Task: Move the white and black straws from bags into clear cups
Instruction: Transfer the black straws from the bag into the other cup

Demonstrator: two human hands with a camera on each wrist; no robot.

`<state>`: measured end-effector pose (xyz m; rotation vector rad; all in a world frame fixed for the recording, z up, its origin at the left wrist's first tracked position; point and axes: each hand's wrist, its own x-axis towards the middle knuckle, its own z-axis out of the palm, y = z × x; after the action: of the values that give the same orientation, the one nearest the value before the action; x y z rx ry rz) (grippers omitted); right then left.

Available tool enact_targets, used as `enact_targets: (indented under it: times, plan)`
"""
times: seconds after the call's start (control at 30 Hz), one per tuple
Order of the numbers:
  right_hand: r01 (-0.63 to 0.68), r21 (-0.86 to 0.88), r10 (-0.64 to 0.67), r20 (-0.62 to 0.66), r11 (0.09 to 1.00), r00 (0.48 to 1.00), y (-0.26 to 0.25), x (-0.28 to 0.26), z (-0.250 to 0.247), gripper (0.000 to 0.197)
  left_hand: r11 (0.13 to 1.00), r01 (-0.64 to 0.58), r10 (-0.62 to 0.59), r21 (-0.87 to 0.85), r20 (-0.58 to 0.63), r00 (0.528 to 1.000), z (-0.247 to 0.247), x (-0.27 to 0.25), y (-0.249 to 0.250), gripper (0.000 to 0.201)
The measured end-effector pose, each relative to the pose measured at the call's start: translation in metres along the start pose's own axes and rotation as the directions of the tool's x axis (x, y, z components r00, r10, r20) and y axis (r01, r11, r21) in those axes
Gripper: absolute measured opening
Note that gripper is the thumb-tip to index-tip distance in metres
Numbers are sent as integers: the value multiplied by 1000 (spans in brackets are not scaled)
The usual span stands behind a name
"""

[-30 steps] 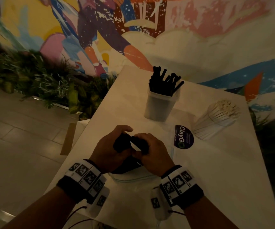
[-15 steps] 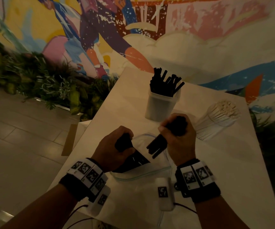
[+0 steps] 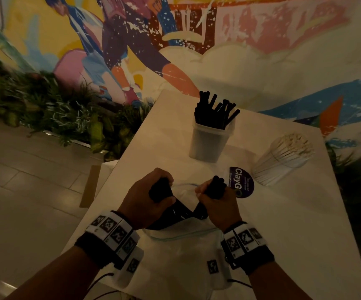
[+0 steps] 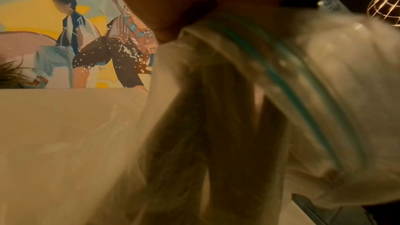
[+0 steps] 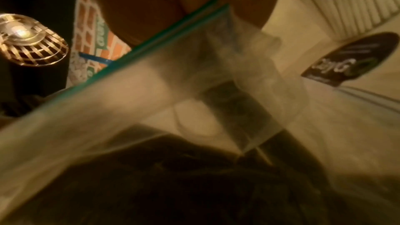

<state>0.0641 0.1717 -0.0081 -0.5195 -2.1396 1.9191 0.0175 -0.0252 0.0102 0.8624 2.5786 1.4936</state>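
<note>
White bench (image 3: 283,224), near edge — left hand (image 3: 144,202) and right hand (image 3: 216,204) each grip a bundle of black straws (image 3: 215,187) at the clear zip bag (image 3: 181,234); beyond, a cup of black straws (image 3: 209,139) and a cup of white straws (image 3: 283,156); mural wall (image 3: 261,61) behind.

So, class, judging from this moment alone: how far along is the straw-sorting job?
Done: one clear cup already holds upright black straws, and the cup of white straws looks full. In hand: the left hand and right hand each grip a bundle of black straws at the zip bag. Left: carrying those bundles to the black-straw cup.
</note>
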Motion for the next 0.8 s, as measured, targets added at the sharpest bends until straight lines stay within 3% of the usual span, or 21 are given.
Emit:
enact_targets:
  times: [0.33,0.5,0.6,0.7,0.8]
  plan:
    - [219,261,-205,-83,940,975,-37,4,-7,37,1000,22,-22,6,-3,1000,-1,-1,2,30]
    - [291,431,-301,-47,854,953,-92,14,-23,29,998,62,-61,24,-5,998,0,-2,3,30]
    - [454,434,-476,-65,778,877,-142,28,-39,33,998,58,-58,2,-16,998,0,-2,4,30]
    - [642,423,-654,-141,639,743,-186,56,-57,35,998,57,-58,-25,-22,998,0,-3,4,31]
    - [746,401,-744,-199,532,638,-211,88,-68,34,998,56,-56,-26,-18,998,0,-4,4,33]
